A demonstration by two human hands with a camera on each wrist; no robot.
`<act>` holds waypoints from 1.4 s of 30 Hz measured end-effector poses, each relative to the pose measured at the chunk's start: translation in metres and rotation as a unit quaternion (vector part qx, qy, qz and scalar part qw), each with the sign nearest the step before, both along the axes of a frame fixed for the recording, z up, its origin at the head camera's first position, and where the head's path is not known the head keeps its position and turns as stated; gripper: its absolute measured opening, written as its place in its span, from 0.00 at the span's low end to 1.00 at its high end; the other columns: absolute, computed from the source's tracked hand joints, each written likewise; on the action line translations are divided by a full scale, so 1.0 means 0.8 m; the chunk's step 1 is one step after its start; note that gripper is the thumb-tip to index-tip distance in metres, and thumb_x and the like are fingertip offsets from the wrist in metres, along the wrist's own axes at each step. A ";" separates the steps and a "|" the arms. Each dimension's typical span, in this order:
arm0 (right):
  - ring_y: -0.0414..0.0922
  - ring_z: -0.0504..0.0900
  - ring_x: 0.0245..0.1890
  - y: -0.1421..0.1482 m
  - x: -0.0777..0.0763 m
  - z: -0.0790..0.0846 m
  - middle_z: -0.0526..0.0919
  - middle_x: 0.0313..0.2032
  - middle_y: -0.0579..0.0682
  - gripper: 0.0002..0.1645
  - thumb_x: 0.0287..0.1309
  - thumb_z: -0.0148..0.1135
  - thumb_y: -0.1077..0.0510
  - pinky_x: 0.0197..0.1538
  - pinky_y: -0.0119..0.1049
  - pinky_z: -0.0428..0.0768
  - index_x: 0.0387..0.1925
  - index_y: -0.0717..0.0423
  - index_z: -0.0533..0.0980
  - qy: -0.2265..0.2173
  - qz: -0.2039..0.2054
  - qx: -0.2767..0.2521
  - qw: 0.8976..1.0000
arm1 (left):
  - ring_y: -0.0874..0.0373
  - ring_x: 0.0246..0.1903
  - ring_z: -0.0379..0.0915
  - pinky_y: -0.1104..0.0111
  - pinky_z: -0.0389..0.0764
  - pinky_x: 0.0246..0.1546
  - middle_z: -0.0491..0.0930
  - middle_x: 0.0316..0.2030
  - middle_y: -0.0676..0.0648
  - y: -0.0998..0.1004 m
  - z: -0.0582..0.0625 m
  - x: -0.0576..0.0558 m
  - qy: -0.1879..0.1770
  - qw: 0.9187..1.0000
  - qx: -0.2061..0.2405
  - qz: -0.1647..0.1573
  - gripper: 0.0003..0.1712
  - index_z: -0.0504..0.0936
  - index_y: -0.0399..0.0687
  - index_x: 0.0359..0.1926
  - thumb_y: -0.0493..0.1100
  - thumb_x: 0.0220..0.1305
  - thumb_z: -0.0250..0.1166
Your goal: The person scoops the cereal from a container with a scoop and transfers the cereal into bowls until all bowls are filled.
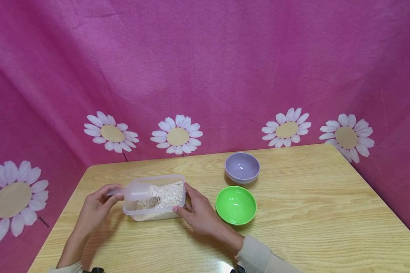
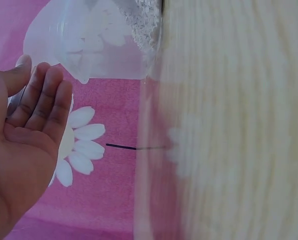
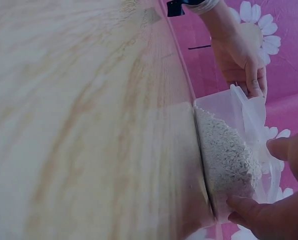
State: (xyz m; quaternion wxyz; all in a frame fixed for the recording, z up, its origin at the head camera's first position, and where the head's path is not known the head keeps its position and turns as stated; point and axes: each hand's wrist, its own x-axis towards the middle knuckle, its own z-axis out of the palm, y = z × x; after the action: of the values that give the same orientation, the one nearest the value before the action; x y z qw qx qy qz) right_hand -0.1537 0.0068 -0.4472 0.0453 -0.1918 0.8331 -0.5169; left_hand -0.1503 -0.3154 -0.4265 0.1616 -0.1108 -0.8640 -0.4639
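The left hand (image 1: 97, 204) pinches the scoop (image 1: 136, 190) in a narrow grip, handle leftward, seemingly so its head reaches the oat flakes (image 1: 171, 194) in the plastic tub (image 1: 153, 212) on the counter (image 1: 314, 212); the right hand (image 1: 199, 212) clasps the tub's right end, likely steadying it; rightward stand a near green bowl (image 1: 236, 205) and far lavender bowl (image 1: 242, 168).

The left hand (image 1: 97, 203) holds a translucent scoop (image 1: 136, 190) by its handle, over the left part of a clear rectangular container (image 1: 153, 216); inside this container lie pale flakes (image 1: 171, 195); the right hand (image 1: 201, 212) grips its right end; beside this hand stands a green bowl (image 1: 237, 206), and behind it a purple bowl (image 1: 242, 170); the table (image 1: 314, 204) is wood-patterned; behind hangs pink cloth (image 1: 205, 76) with white flowers (image 1: 177, 135).
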 end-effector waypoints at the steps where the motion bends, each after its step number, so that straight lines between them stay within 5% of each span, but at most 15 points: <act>1: 0.54 0.79 0.68 0.000 0.000 0.001 0.74 0.73 0.64 0.51 0.72 0.69 0.48 0.73 0.50 0.75 0.83 0.66 0.55 0.001 -0.003 0.005 1.000 | 0.76 0.37 0.84 0.84 0.81 0.41 0.86 0.38 0.69 -0.001 0.000 0.001 0.002 1.000 0.008 0.000 0.11 0.85 0.31 0.52 0.27 0.71 0.67; 5: 0.58 0.79 0.64 0.005 0.005 0.013 0.73 0.72 0.64 0.53 0.70 0.69 0.45 0.72 0.55 0.75 0.82 0.65 0.56 0.007 -0.017 0.024 1.000 | 0.75 0.37 0.84 0.84 0.81 0.43 0.86 0.36 0.69 -0.002 0.001 0.002 0.017 0.999 0.035 0.005 0.09 0.83 0.27 0.50 0.24 0.71 0.66; 9: 0.60 0.70 0.77 0.016 0.010 0.034 0.63 0.81 0.61 0.54 0.70 0.69 0.42 0.81 0.58 0.65 0.83 0.62 0.55 0.012 -0.020 0.028 0.999 | 0.76 0.37 0.84 0.84 0.82 0.44 0.87 0.35 0.68 -0.002 0.005 0.002 0.024 0.998 0.054 0.007 0.09 0.82 0.24 0.51 0.24 0.72 0.65; 16: 0.59 0.80 0.70 0.052 0.019 0.058 0.61 0.83 0.56 0.54 0.68 0.73 0.46 0.73 0.53 0.77 0.84 0.58 0.56 0.038 -0.039 0.020 0.998 | 0.73 0.37 0.85 0.82 0.83 0.47 0.88 0.34 0.63 0.009 0.011 -0.003 0.030 0.993 0.113 -0.017 0.10 0.80 0.20 0.51 0.23 0.72 0.63; 34: 0.64 0.67 0.79 0.164 0.035 0.049 0.66 0.80 0.61 0.53 0.67 0.74 0.45 0.75 0.67 0.69 0.82 0.60 0.60 0.092 -0.119 0.100 0.984 | 0.75 0.38 0.86 0.82 0.83 0.46 0.87 0.35 0.68 0.080 0.033 -0.021 0.034 0.992 0.100 -0.066 0.10 0.81 0.24 0.53 0.25 0.74 0.63; 42: 0.65 0.67 0.79 0.188 0.042 0.041 0.66 0.80 0.62 0.53 0.66 0.75 0.44 0.75 0.69 0.69 0.81 0.61 0.60 0.091 -0.126 0.116 0.981 | 0.72 0.40 0.85 0.79 0.83 0.47 0.91 0.38 0.40 0.123 0.039 -0.023 -0.018 0.994 0.081 -0.066 0.12 0.84 0.32 0.55 0.32 0.75 0.66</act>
State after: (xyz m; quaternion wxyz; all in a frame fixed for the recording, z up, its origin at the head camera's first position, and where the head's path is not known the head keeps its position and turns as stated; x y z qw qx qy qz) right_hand -0.1197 0.1576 -0.4148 -0.0738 -0.1250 0.9054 -0.3989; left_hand -0.1685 -0.2168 -0.3953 0.1238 -0.1455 -0.8171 -0.5439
